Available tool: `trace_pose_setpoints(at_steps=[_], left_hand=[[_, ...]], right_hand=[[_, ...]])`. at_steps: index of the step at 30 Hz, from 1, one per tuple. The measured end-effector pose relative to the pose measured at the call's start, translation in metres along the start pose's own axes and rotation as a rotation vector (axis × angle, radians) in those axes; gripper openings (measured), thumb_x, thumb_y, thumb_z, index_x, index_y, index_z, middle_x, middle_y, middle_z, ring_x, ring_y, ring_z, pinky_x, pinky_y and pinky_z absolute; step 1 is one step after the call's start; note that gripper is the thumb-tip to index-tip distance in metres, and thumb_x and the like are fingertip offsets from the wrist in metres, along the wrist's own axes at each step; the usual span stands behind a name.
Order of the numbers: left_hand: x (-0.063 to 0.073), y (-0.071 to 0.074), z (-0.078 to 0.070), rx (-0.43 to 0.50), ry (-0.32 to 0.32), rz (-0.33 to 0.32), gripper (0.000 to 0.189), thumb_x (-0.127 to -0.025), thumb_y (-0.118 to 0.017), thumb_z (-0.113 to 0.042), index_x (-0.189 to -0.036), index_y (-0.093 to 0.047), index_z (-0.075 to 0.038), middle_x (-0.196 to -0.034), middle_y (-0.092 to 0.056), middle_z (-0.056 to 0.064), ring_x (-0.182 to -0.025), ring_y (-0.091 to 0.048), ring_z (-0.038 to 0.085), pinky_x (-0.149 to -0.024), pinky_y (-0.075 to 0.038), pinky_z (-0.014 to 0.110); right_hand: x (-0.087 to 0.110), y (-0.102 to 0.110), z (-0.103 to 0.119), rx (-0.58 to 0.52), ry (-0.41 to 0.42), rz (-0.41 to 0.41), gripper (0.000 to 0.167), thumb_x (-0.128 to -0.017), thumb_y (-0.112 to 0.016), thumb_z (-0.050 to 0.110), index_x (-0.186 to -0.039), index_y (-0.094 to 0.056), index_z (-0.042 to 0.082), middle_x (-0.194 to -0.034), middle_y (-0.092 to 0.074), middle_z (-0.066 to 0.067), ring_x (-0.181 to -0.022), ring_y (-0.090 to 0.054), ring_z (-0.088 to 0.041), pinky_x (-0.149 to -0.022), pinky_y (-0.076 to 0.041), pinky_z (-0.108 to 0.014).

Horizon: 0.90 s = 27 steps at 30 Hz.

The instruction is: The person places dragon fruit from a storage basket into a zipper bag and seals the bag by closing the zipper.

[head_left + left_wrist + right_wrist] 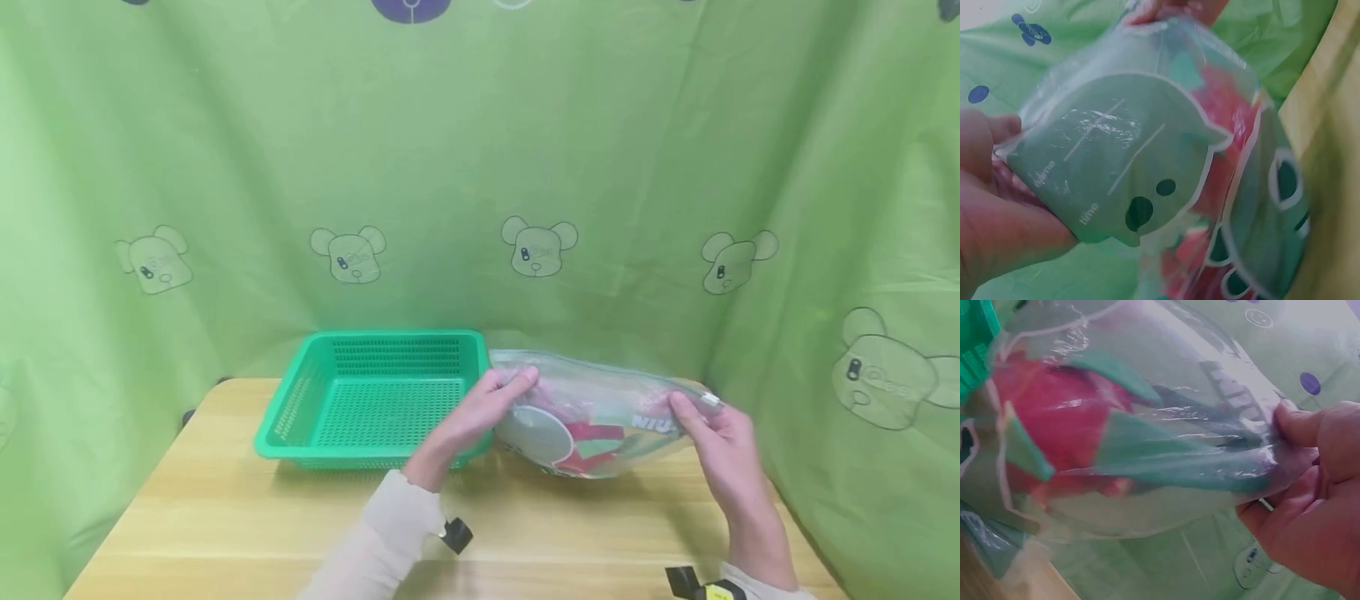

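Note:
A clear slider zip bag [600, 385] with printed cartoon faces is stretched between both hands, close over the table. My left hand [474, 415] pinches its upper left part, thumb on the near side. At the far right end, beside the white slider [711, 399], my right hand [723, 454] grips the bag between thumb and fingers. Inside lies a red dragon fruit [1066, 419] with long green leaf-like scales, seen through the plastic. The left wrist view shows a pale green printed face [1141, 144] covering part of the fruit.
Left of the bag, a green perforated plastic basket [397, 335] stands on the wooden table [315, 521], its right edge close to the bag and left hand. Green curtains [450, 150] with bear-head prints hang behind the table and along its sides.

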<state>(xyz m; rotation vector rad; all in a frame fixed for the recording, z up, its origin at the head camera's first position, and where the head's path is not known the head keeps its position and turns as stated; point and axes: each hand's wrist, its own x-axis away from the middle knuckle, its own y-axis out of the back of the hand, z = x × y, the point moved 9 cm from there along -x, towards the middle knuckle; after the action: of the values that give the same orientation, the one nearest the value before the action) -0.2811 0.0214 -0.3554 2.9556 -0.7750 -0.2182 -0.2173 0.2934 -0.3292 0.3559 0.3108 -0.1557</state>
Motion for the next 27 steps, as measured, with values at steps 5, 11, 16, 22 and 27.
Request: trace_pose_setpoints(at_steps=[5, 11, 16, 22, 27], left_hand=[[0.008, -0.02, 0.024, 0.08, 0.135, 0.011, 0.045, -0.106, -0.046, -0.048, -0.112, -0.069, -0.01, -0.097, -0.068, 0.005, -0.092, -0.06, 0.018, -0.09, -0.048, 0.038], [0.018, -0.038, 0.05, 0.203, 0.219, 0.008, 0.046, -0.106, -0.049, -0.041, -0.133, -0.061, -0.006, -0.113, -0.067, 0.007, -0.108, -0.059, 0.019, -0.111, -0.04, 0.046], [0.024, -0.053, 0.076, 0.344, 0.253, 0.012, 0.047, -0.107, -0.05, -0.034, -0.143, -0.052, -0.003, -0.122, -0.066, 0.008, -0.114, -0.061, 0.02, -0.115, -0.039, 0.045], [0.031, -0.061, 0.105, 0.364, 0.289, -0.026, 0.038, -0.106, -0.051, -0.028, -0.131, -0.059, 0.0, -0.113, -0.067, 0.006, -0.106, -0.063, 0.017, -0.111, -0.044, 0.041], [0.036, -0.065, 0.121, 0.356, 0.319, -0.058, 0.035, -0.107, -0.049, -0.028, -0.127, -0.061, 0.0, -0.107, -0.068, 0.005, -0.104, -0.064, 0.016, -0.109, -0.045, 0.042]], right_hand=[[0.005, 0.007, -0.004, 0.038, 0.009, 0.144, 0.027, -0.108, -0.053, 0.011, -0.107, -0.072, -0.007, -0.094, -0.076, 0.002, -0.088, -0.067, -0.01, -0.082, -0.049, -0.018], [0.014, 0.005, -0.016, 0.097, -0.017, 0.35, 0.026, -0.108, -0.051, 0.008, -0.11, -0.07, -0.01, -0.092, -0.077, -0.009, -0.085, -0.07, -0.016, -0.081, -0.051, -0.022], [0.019, 0.0, -0.03, 0.095, -0.045, 0.51, 0.028, -0.108, -0.048, 0.007, -0.114, -0.07, -0.008, -0.096, -0.077, -0.009, -0.09, -0.071, -0.018, -0.085, -0.05, -0.024], [0.027, -0.015, -0.042, 0.08, 0.011, 0.719, 0.025, -0.106, -0.049, 0.004, -0.109, -0.074, 0.006, -0.098, -0.075, -0.008, -0.093, -0.069, -0.017, -0.086, -0.05, -0.025], [0.032, -0.025, -0.052, 0.065, -0.006, 0.808, 0.025, -0.106, -0.05, 0.005, -0.109, -0.074, 0.01, -0.1, -0.075, -0.008, -0.096, -0.068, -0.016, -0.089, -0.048, -0.023]])
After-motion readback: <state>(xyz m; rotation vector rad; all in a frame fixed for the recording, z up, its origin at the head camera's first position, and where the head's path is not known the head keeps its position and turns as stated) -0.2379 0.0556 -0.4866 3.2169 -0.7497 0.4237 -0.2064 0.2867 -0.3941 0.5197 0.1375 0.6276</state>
